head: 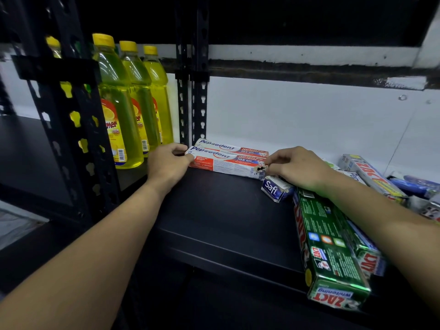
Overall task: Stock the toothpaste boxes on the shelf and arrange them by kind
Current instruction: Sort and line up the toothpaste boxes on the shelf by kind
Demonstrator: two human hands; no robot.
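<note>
Two white-and-red Pepsodent boxes lie side by side at the back left of the black shelf [226,210]. The front Pepsodent box [223,161] is held at both ends: my left hand [167,164] grips its left end and my right hand [297,166] pinches its torn right end. The rear Pepsodent box [228,147] rests against the white wall. A small blue Safi box [273,189] lies just under my right hand. Green Zact boxes [331,246] lie under my right forearm, reaching the shelf's front edge.
Yellow dish-soap bottles [119,103] stand in the bay to the left, behind the black slotted upright [197,75]. A jumble of more toothpaste boxes, among them a silver-red Zact box [371,177] and a blue box [416,185], lies at the far right.
</note>
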